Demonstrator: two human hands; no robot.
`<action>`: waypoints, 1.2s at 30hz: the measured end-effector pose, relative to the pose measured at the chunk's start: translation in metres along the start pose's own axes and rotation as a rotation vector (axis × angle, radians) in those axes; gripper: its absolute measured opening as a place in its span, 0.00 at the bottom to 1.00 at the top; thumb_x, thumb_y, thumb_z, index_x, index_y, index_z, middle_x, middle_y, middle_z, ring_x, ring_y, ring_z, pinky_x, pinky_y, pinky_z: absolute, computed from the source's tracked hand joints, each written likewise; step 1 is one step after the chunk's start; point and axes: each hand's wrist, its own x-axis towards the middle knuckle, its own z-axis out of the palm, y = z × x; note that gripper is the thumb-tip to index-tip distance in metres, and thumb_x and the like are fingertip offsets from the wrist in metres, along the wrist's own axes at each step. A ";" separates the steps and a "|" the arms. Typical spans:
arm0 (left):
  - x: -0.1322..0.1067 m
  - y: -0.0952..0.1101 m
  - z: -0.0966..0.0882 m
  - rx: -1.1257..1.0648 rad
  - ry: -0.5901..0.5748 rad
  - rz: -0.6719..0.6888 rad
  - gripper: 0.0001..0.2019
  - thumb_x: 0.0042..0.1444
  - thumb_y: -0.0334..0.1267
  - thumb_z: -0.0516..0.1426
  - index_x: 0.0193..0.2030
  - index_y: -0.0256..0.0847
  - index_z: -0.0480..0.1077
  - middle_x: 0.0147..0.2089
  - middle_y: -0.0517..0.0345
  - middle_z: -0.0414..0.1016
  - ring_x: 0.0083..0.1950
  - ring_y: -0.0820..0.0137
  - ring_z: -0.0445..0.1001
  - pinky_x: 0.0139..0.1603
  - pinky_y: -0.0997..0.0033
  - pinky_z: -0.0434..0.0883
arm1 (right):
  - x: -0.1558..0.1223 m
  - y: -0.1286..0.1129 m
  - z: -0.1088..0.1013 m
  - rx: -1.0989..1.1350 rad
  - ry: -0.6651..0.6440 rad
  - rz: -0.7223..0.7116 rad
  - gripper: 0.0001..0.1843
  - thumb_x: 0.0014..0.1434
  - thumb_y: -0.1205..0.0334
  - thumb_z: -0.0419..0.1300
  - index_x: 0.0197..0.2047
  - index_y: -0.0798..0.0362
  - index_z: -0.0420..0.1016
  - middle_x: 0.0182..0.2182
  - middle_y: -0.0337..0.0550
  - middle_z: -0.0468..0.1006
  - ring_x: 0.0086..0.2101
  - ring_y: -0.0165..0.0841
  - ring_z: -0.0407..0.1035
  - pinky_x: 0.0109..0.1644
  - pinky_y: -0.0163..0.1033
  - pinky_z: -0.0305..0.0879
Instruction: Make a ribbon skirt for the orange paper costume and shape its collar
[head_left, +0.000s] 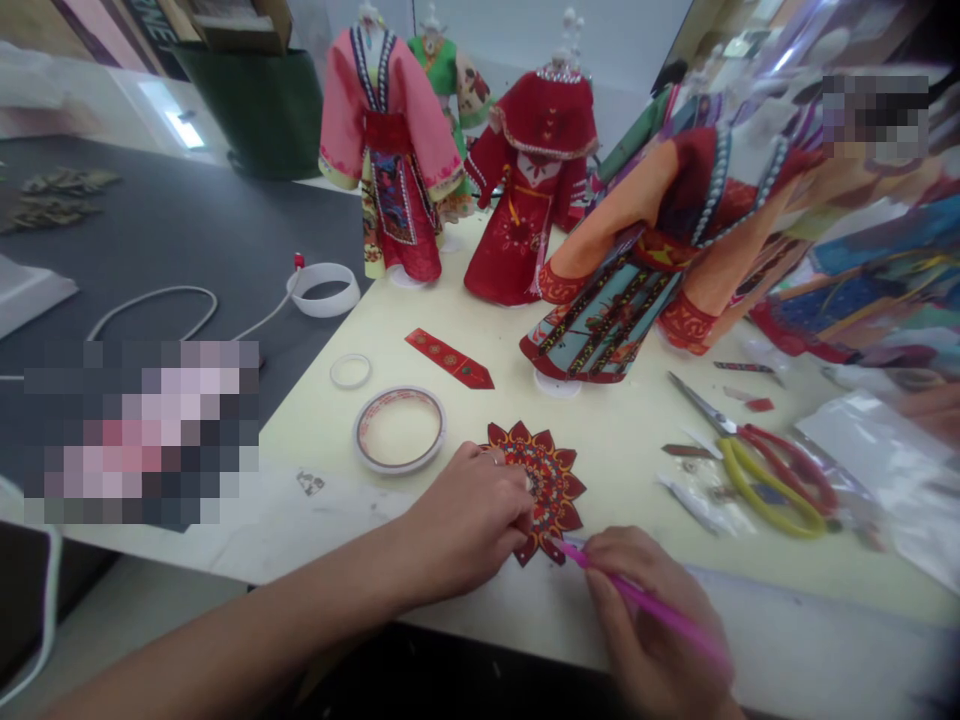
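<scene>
A dark red, flower-shaped cutout (559, 482) with a round ornamental pattern and pointed petals lies flat near the table's front edge. My left hand (469, 520) rests on its left side, fingers curled and pressing it down; the fingertips are partly hidden. In my right hand (664, 615) is a slim pink pen-shaped tool (637, 597), gripped like a pen. Its pale tip meets the cutout's lower petals; whether it touches cannot be told. Left of the cutout lies a roll of tape (361, 450), with a thin white ring (350, 371) behind it.
Small dressed figures stand at the back, among them a pink-robed one (349, 90), a red-caped one (555, 120) and an orange-sleeved one (637, 200). Scissors (772, 510) and plastic bags (877, 450) lie right. A red pointed strip (450, 358) and white ring (347, 291) lie left.
</scene>
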 end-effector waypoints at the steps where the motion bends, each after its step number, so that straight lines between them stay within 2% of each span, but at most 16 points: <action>1: -0.001 0.000 -0.001 -0.002 -0.002 0.005 0.05 0.52 0.32 0.59 0.27 0.44 0.73 0.33 0.64 0.74 0.40 0.68 0.68 0.41 0.64 0.55 | -0.001 0.001 0.000 0.016 0.007 0.007 0.13 0.55 0.79 0.52 0.39 0.55 0.69 0.31 0.43 0.73 0.33 0.31 0.67 0.33 0.39 0.67; 5: -0.006 -0.001 -0.003 -0.022 0.002 0.029 0.05 0.55 0.33 0.57 0.30 0.44 0.73 0.34 0.64 0.74 0.40 0.68 0.68 0.42 0.65 0.57 | -0.003 0.003 -0.002 0.070 0.035 0.032 0.13 0.55 0.79 0.53 0.40 0.54 0.69 0.32 0.43 0.72 0.34 0.33 0.67 0.33 0.40 0.67; 8: -0.015 -0.001 0.001 -0.054 0.073 0.067 0.06 0.58 0.33 0.54 0.35 0.45 0.72 0.37 0.64 0.74 0.41 0.69 0.68 0.45 0.64 0.58 | -0.005 0.003 -0.002 0.102 0.099 0.047 0.15 0.54 0.79 0.54 0.41 0.54 0.70 0.33 0.44 0.72 0.35 0.34 0.68 0.33 0.41 0.67; 11: -0.028 0.001 0.009 -0.015 0.152 0.121 0.08 0.60 0.35 0.52 0.43 0.44 0.70 0.47 0.60 0.73 0.49 0.67 0.66 0.52 0.62 0.57 | -0.007 0.002 -0.003 0.112 0.223 0.029 0.16 0.53 0.80 0.54 0.42 0.55 0.69 0.33 0.44 0.72 0.36 0.36 0.69 0.36 0.43 0.67; 14: -0.039 0.001 0.017 0.081 0.171 0.158 0.12 0.60 0.36 0.52 0.49 0.42 0.68 0.57 0.56 0.67 0.58 0.63 0.60 0.59 0.58 0.52 | -0.007 0.002 -0.003 0.109 0.275 0.018 0.15 0.53 0.80 0.54 0.41 0.55 0.70 0.32 0.44 0.72 0.36 0.36 0.70 0.37 0.45 0.67; 17: -0.044 0.000 0.017 0.131 0.186 0.162 0.13 0.60 0.37 0.51 0.51 0.42 0.66 0.59 0.56 0.65 0.61 0.63 0.58 0.62 0.58 0.49 | -0.005 0.000 -0.002 0.084 0.371 0.025 0.12 0.54 0.78 0.54 0.39 0.54 0.71 0.30 0.43 0.73 0.33 0.37 0.70 0.34 0.45 0.68; 21: -0.033 -0.002 0.009 0.192 0.275 0.178 0.12 0.63 0.34 0.48 0.51 0.40 0.66 0.57 0.55 0.68 0.59 0.65 0.60 0.60 0.59 0.52 | -0.001 -0.002 -0.006 0.008 0.629 0.022 0.10 0.53 0.77 0.56 0.36 0.55 0.73 0.29 0.43 0.73 0.31 0.37 0.70 0.31 0.44 0.67; 23: -0.022 -0.003 0.006 0.241 0.283 0.152 0.12 0.63 0.33 0.47 0.49 0.39 0.67 0.55 0.54 0.70 0.56 0.64 0.63 0.57 0.59 0.57 | 0.001 -0.002 -0.011 -0.007 0.697 0.011 0.10 0.52 0.77 0.57 0.36 0.56 0.74 0.29 0.43 0.73 0.31 0.37 0.70 0.30 0.43 0.67; 25: -0.008 -0.005 0.003 0.318 0.271 0.060 0.12 0.62 0.33 0.48 0.47 0.38 0.69 0.50 0.51 0.72 0.50 0.61 0.67 0.51 0.58 0.62 | 0.000 0.000 -0.017 -0.023 0.737 0.003 0.10 0.51 0.77 0.58 0.35 0.57 0.74 0.29 0.43 0.73 0.30 0.36 0.70 0.30 0.43 0.66; 29: 0.015 -0.007 -0.002 0.470 0.245 -0.105 0.11 0.61 0.34 0.49 0.42 0.35 0.71 0.40 0.46 0.73 0.42 0.58 0.68 0.40 0.58 0.65 | -0.009 0.004 -0.031 -0.100 0.726 0.047 0.09 0.52 0.76 0.59 0.35 0.56 0.75 0.29 0.43 0.74 0.30 0.36 0.70 0.32 0.44 0.67; 32: 0.022 -0.008 -0.004 0.508 0.251 -0.108 0.10 0.59 0.32 0.49 0.36 0.34 0.71 0.37 0.45 0.72 0.40 0.58 0.68 0.38 0.58 0.65 | -0.018 0.007 -0.040 -0.162 0.663 0.085 0.08 0.52 0.75 0.60 0.35 0.56 0.75 0.29 0.43 0.74 0.31 0.36 0.70 0.33 0.44 0.67; 36: 0.026 -0.009 -0.003 0.521 0.265 -0.091 0.10 0.58 0.31 0.48 0.33 0.34 0.71 0.35 0.48 0.72 0.39 0.60 0.69 0.39 0.60 0.65 | -0.027 0.013 -0.048 -0.202 0.673 0.106 0.06 0.53 0.73 0.60 0.35 0.55 0.74 0.30 0.43 0.74 0.30 0.36 0.70 0.33 0.44 0.67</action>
